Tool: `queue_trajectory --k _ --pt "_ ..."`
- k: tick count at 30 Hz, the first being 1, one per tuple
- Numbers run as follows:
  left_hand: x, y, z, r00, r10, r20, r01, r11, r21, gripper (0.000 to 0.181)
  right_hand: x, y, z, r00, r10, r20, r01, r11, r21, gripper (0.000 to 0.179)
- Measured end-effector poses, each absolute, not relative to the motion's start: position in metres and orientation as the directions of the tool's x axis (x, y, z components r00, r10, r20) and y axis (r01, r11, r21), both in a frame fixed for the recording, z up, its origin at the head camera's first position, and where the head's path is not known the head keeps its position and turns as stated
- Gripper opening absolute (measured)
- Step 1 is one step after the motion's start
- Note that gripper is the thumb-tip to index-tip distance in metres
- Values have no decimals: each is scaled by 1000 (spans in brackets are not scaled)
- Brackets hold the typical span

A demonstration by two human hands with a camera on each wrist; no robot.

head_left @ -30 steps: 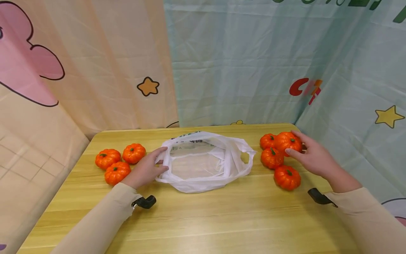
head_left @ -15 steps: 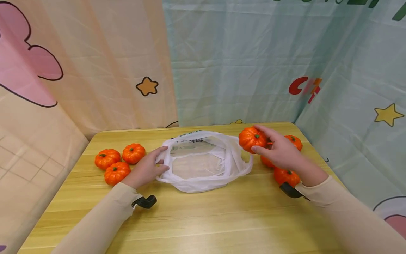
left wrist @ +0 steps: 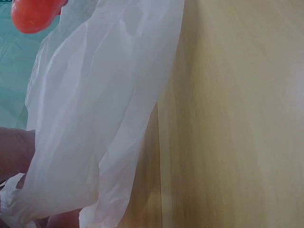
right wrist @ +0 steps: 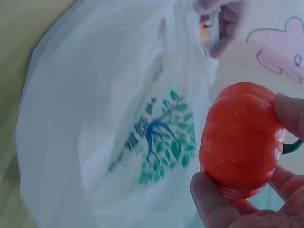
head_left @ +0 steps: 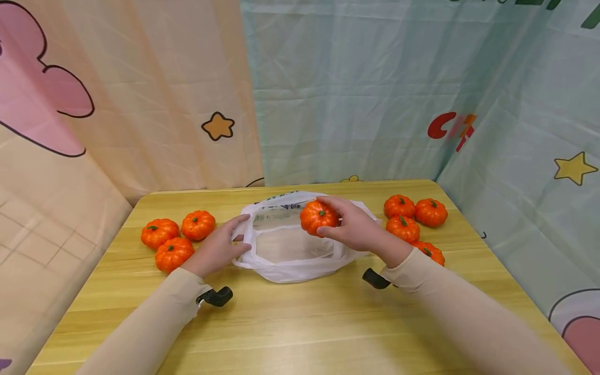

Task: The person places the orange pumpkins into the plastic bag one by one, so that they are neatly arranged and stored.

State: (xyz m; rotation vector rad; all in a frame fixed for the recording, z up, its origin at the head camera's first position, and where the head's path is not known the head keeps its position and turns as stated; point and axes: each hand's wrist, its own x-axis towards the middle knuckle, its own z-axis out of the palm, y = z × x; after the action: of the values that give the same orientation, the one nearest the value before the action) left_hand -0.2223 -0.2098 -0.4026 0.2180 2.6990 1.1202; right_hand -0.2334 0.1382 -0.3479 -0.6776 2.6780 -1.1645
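Right hand (head_left: 353, 226) grasping a pumpkin (head_left: 317, 217) over the bag (head_left: 290, 273) near frame centre, left hand (head_left: 216, 251) pinching the bag's left side, three pumpkins (head_left: 174, 255) left of centre, four pumpkins (head_left: 403, 229) right, on the table (head_left: 290, 328)

Wood-grained table (head_left: 281, 328) with white bag (head_left: 295, 273), seven pumpkins (head_left: 174, 254)

Soft glare on the tabletop (head_left: 300, 333)
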Motion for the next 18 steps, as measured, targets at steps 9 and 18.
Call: queue_trajectory --k 9,18 --pt "-223 -209 -405 -968 220 -119 72 700 710 80 -250 78 -378 -907 -421 -8 -288 635 -717 75" --pt "-221 -208 -407 -970 227 -87 103 708 699 79 -261 42 -399 -914 -404 -42 -247 634 -733 74"
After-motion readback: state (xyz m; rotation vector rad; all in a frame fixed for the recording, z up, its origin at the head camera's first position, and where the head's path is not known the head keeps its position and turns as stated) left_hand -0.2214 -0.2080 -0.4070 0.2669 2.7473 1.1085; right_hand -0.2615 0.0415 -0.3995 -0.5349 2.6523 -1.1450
